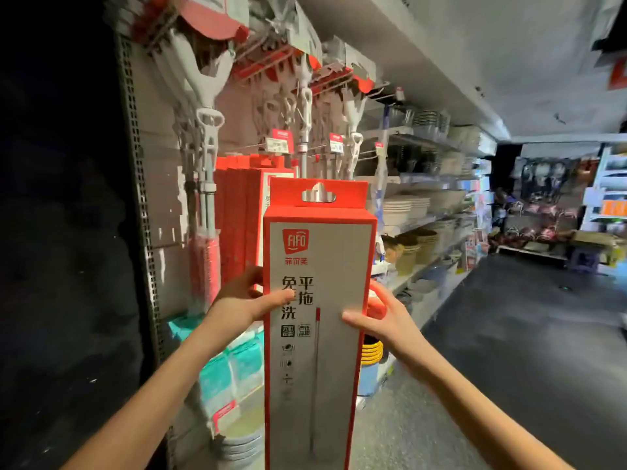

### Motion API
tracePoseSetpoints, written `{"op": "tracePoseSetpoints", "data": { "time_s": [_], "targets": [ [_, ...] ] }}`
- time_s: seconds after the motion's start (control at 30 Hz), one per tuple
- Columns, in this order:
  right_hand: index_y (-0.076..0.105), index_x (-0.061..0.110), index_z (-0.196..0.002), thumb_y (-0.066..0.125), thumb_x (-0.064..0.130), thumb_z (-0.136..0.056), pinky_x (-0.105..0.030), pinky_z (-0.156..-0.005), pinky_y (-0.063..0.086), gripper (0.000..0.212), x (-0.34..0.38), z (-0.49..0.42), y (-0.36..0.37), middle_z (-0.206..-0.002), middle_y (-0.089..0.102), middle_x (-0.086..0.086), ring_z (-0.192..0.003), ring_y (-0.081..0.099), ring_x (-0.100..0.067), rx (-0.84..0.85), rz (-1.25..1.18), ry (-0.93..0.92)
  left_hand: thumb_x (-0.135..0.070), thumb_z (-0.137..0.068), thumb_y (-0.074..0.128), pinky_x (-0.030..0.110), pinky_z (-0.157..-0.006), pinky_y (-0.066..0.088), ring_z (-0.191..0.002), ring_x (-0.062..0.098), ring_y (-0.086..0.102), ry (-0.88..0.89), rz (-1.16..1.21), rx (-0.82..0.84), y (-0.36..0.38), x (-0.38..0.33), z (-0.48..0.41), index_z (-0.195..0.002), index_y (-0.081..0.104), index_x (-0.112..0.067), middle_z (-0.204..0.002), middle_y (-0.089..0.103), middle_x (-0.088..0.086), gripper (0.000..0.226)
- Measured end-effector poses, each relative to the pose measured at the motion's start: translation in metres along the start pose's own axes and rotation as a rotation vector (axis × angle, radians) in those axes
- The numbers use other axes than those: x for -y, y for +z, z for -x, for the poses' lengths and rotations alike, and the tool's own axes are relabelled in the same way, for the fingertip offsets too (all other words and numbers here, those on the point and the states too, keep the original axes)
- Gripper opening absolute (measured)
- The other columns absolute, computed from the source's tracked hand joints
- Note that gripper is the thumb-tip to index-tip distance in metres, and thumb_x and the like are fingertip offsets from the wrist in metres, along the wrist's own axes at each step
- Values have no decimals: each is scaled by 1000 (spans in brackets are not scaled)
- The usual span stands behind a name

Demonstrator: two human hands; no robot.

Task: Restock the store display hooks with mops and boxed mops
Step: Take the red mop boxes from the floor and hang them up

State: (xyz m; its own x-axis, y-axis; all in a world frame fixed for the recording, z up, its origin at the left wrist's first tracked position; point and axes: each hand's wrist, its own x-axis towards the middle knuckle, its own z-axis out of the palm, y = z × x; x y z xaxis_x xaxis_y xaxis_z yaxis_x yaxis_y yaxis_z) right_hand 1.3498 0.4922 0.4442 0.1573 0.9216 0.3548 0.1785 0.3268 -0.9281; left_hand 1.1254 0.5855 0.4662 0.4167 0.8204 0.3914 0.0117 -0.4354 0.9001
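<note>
— Store aisle, pegboard wall hung with mops (207, 137). Where's the boxed mop (319, 351)?
— Upright, just in front of the hanging red boxes (237, 212). Left hand (244, 296) and right hand (376, 317) each clasp a side edge, thumbs on its face.
— How to hang it well?
— I'd line its hang slot (319, 195) up with the hook (252, 146) above those boxes, keep it vertical, then slide it straight back.
</note>
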Motion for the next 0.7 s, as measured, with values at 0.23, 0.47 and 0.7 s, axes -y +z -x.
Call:
{"op": "tracePoseSetpoints", "data": {
  "time_s": [0.23,0.47,0.7],
  "targets": [
    [55,30,-121,78,18,-70,-26,-75,57,58,-32,-84,-163,-103,73,-5,-95,70,-16,-82,87,-1,-44,-56,87,31,-72,58,-88,16,71,72,86,68,138,26,-147,-100,66,-29,-94,75,-5,51],
    [53,31,-117,74,16,-78,-15,-68,52,47,-78,-182,-252,-98,72,8,-90,70,-4,-104,145,29,-20,-72,79,18,-60,53,-79,7,71,87,110,82,211,70,-276,-99,66,-29,-86,75,-13,32],
    [48,35,-126,78,36,-72,-19,-78,54,61,-148,-302,-331,-115,68,9,-103,66,-4,-141,169,51,-72,-39,80,53,-72,57,-89,27,71,78,24,129,262,132,-427,-98,70,-35,-94,75,-3,70]
  ]
}}
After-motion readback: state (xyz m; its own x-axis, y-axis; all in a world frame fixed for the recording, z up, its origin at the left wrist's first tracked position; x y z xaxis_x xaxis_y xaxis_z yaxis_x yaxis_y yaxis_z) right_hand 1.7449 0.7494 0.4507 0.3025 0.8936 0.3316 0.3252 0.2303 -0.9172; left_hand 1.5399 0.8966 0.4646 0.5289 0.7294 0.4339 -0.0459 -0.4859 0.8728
